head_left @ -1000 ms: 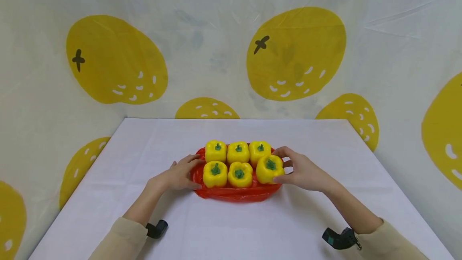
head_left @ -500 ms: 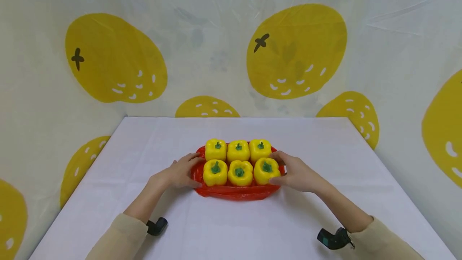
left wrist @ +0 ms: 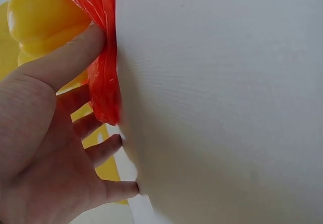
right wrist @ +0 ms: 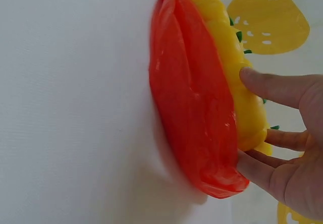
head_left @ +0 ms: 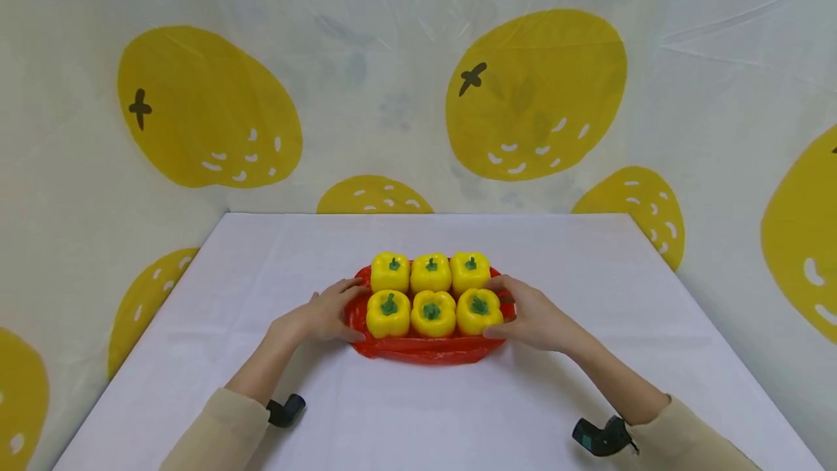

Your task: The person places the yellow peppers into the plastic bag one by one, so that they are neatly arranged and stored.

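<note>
Yellow bell peppers [head_left: 431,315] with green stems sit upright in two rows of three inside a red plastic bag [head_left: 428,351], its edge folded down around them. My left hand [head_left: 325,316] holds the bag's left end; the left wrist view has its thumb on the red plastic [left wrist: 104,88], the other fingers spread behind. At the bag's right end, my right hand [head_left: 538,316] grips the front-right bell pepper [head_left: 469,317], thumb in front and fingers behind. From the right wrist view, that thumb [right wrist: 267,85] lies against the pepper's side and some fingers reach the bag's edge.
A white cloth-covered table [head_left: 418,413] bears the bag. Behind and beside it hangs a pale curtain [head_left: 379,93] printed with large yellow fruit. Black wrist cameras sit at the left cuff [head_left: 285,411] and right cuff [head_left: 601,437].
My right hand has moved left and lowered the front-right bell pepper into line with its row. The left hand has stayed at the bag's left end.
</note>
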`<state>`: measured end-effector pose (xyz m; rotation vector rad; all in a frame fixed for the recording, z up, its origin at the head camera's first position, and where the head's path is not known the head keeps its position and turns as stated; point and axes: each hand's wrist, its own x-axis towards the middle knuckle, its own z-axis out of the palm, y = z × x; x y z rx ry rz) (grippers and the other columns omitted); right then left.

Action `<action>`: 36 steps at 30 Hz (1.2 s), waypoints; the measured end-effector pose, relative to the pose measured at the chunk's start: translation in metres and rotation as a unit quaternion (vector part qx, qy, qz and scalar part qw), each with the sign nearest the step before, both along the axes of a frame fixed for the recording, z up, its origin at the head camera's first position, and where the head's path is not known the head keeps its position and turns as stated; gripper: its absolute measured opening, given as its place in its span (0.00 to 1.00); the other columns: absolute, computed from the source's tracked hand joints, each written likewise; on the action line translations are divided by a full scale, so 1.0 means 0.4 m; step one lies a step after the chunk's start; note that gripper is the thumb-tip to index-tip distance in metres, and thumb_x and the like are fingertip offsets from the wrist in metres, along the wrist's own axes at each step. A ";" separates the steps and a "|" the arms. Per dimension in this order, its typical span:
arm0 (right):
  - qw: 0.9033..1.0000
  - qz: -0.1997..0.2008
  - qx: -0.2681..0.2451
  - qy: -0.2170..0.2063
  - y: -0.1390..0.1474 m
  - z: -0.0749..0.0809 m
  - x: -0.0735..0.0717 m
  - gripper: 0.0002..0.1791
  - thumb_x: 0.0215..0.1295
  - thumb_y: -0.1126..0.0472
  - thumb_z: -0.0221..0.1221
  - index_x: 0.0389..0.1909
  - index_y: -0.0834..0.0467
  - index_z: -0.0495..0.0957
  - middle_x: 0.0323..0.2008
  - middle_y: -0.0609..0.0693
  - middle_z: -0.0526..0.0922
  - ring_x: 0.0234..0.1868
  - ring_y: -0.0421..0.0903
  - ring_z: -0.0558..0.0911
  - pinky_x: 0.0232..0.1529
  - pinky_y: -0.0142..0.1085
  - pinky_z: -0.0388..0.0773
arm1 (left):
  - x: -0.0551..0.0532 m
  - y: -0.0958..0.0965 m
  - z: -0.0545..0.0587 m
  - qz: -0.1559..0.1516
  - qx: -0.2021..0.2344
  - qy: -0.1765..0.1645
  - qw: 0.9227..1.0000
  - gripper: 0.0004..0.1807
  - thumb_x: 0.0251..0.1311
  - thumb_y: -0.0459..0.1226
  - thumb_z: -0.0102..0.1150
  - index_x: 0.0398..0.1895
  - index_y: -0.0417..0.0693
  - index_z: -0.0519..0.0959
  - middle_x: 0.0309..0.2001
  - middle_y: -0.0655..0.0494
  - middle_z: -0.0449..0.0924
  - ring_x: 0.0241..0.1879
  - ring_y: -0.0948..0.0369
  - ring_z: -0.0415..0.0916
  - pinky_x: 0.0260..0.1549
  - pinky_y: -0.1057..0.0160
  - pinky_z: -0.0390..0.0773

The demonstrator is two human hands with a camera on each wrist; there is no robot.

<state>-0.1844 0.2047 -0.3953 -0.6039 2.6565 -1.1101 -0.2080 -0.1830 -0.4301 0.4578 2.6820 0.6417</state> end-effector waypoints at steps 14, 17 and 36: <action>0.999 0.020 -0.046 -0.004 0.065 0.017 -0.014 0.27 0.66 0.54 0.70 0.61 0.61 0.74 0.58 0.57 0.79 0.61 0.61 0.77 0.53 0.45 0.83 | 0.000 -0.028 -0.009 -0.018 0.007 0.009 1.000 0.44 0.57 0.46 0.74 0.77 0.52 0.66 0.79 0.42 0.52 0.78 0.37 0.44 0.66 0.21 0.40; 0.998 0.026 -0.048 -0.004 0.076 0.014 -0.015 0.26 0.68 0.54 0.68 0.61 0.62 0.75 0.58 0.58 0.79 0.62 0.63 0.77 0.54 0.47 0.83 | 0.001 -0.029 -0.003 -0.025 0.010 0.004 1.000 0.44 0.57 0.46 0.74 0.77 0.52 0.66 0.80 0.42 0.52 0.78 0.37 0.44 0.65 0.21 0.40; 1.000 0.014 -0.014 0.003 0.147 0.014 -0.047 0.24 0.71 0.52 0.65 0.61 0.61 0.75 0.59 0.61 0.79 0.61 0.63 0.77 0.55 0.52 0.82 | -0.001 -0.064 0.008 0.000 0.063 0.008 0.998 0.43 0.60 0.52 0.71 0.77 0.59 0.65 0.80 0.45 0.51 0.76 0.40 0.50 0.66 0.27 0.58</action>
